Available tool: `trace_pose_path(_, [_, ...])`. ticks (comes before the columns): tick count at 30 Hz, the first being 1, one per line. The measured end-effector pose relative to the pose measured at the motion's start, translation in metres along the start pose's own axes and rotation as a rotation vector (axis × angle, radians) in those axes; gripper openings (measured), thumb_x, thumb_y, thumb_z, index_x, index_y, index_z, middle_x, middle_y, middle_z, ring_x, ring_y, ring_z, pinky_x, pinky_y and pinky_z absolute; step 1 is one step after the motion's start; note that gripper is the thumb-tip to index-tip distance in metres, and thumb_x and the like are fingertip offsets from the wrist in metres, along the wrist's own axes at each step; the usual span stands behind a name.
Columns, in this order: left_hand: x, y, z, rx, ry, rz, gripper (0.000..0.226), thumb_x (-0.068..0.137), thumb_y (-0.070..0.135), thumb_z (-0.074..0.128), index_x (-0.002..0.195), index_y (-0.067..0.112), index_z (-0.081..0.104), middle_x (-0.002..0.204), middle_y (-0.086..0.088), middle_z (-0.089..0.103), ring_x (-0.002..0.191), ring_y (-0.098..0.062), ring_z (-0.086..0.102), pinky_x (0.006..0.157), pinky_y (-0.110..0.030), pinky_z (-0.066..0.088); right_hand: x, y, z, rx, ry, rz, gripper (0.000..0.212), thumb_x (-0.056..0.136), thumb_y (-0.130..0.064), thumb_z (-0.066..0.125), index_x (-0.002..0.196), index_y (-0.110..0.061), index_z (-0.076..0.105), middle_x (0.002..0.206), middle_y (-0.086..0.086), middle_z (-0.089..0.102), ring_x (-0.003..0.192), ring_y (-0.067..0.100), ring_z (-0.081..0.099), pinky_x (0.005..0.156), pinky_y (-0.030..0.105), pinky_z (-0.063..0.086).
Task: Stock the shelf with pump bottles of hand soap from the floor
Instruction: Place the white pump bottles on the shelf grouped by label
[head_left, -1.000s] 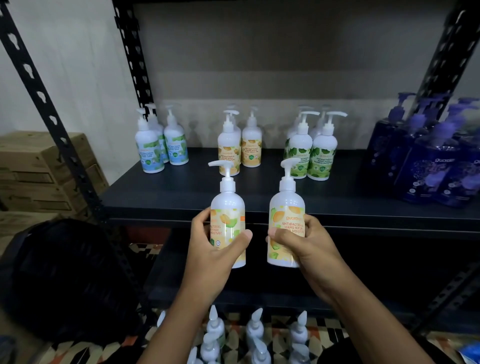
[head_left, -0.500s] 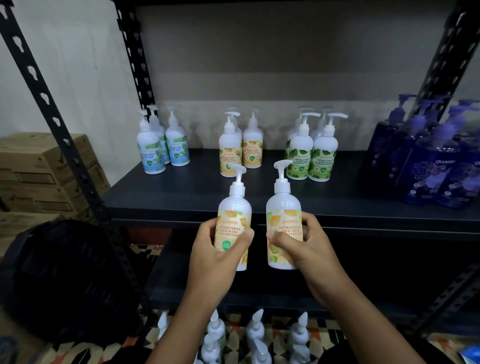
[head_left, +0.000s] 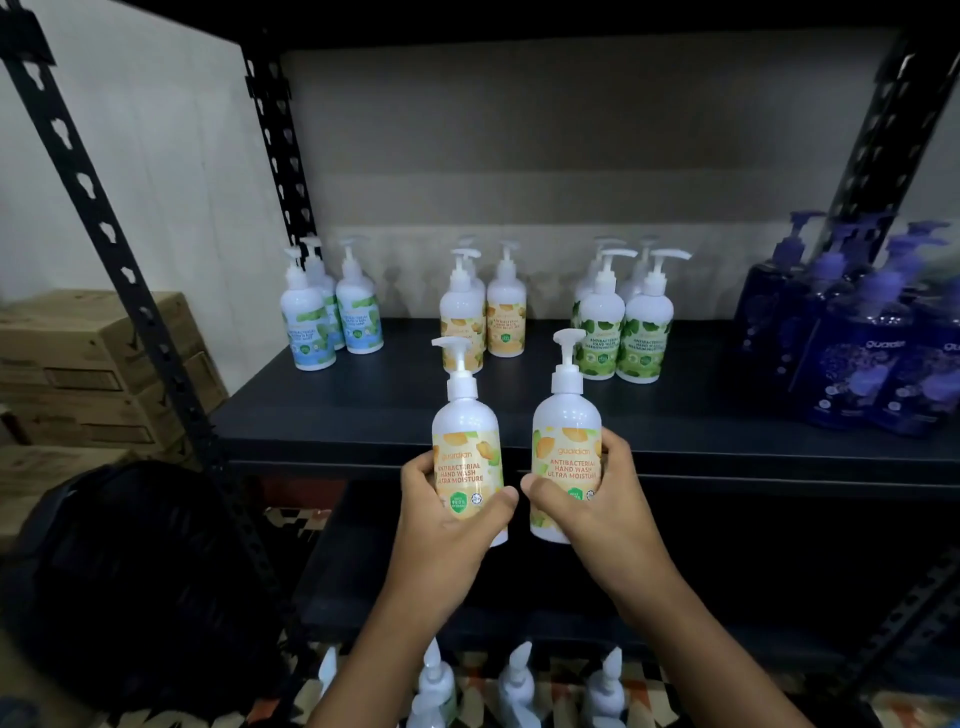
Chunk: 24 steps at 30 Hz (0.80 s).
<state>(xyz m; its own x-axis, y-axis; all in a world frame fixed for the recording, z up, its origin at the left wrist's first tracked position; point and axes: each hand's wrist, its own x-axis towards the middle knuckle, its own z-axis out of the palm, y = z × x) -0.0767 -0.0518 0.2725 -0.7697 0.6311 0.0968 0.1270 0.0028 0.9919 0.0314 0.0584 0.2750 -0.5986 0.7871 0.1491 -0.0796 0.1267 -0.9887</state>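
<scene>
My left hand (head_left: 447, 525) grips a white pump bottle with an orange label (head_left: 465, 441). My right hand (head_left: 597, 504) grips a second orange-label bottle (head_left: 566, 436). Both bottles are upright, side by side, in front of the black shelf's front edge (head_left: 727, 462), labels facing me. On the shelf stand blue-label bottles (head_left: 306, 322), orange-label bottles (head_left: 506, 312), green-label bottles (head_left: 644, 322) and dark purple bottles (head_left: 862, 358). Several more white pump bottles (head_left: 517, 686) stand on the floor below.
Perforated black uprights (head_left: 130, 291) frame the shelf. Cardboard boxes (head_left: 88, 358) are stacked at the left. A dark rounded object (head_left: 140, 582) sits low on the left. A lower shelf (head_left: 727, 597) lies in shadow.
Both bottles have been turned in my hands so their labels face me. The left bottle's pump head now points left. The hands stay in front of the shelf edge.
</scene>
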Motion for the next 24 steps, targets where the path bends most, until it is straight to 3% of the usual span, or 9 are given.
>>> trace_pose_path(4, [0.017,0.010,-0.001,0.012,0.039,0.046,0.056,0.079,0.015,0.084,0.118,0.024,0.045,0.096,0.002,0.067,0.069,0.005,0.067,0.055,-0.009,0.049,0.012,-0.008,0.002,-0.030,-0.013,-0.050,0.068,0.079,-0.012,0.082,0.131,-0.032,0.043,0.103,-0.004,0.067,0.085,0.006,0.070,0.065,0.021,0.057])
trace_pose_path(9, [0.062,0.029,-0.003,0.022,0.119,0.166,0.057,0.077,0.021,0.086,0.120,0.028,0.049,0.100,0.003,0.068,0.076,0.000,0.069,0.062,-0.013,0.052,0.048,-0.021,0.006,-0.090,0.011,-0.161,0.066,0.078,-0.018,0.085,0.119,-0.049,0.045,0.099,-0.013,0.069,0.087,0.000,0.068,0.069,0.018,0.056])
trace_pose_path(13, [0.101,0.037,-0.007,0.015,0.147,0.199,0.064,0.078,0.027,0.085,0.130,0.029,0.049,0.106,0.011,0.068,0.082,0.005,0.068,0.064,-0.013,0.053,0.090,-0.024,0.013,-0.103,0.023,-0.221,0.064,0.079,-0.017,0.084,0.130,-0.037,0.049,0.104,-0.011,0.069,0.088,0.000,0.068,0.065,0.018,0.056])
trace_pose_path(19, [0.130,0.021,-0.021,0.016,0.166,0.206,0.066,0.075,0.030,0.087,0.132,0.030,0.054,0.110,0.012,0.071,0.092,0.003,0.069,0.077,-0.018,0.053,0.155,-0.003,0.030,-0.236,0.068,-0.267,0.073,0.073,-0.029,0.089,0.133,-0.034,0.047,0.109,-0.017,0.068,0.097,0.002,0.068,0.087,0.038,0.059])
trace_pose_path(24, [0.138,0.009,-0.025,0.006,0.174,0.197,0.060,0.075,0.030,0.087,0.126,0.029,0.057,0.107,0.011,0.072,0.092,0.000,0.070,0.077,-0.020,0.054,0.177,0.010,0.041,-0.297,0.071,-0.262,0.076,0.073,-0.026,0.089,0.134,-0.034,0.045,0.109,-0.025,0.063,0.097,-0.006,0.063,0.085,0.027,0.056])
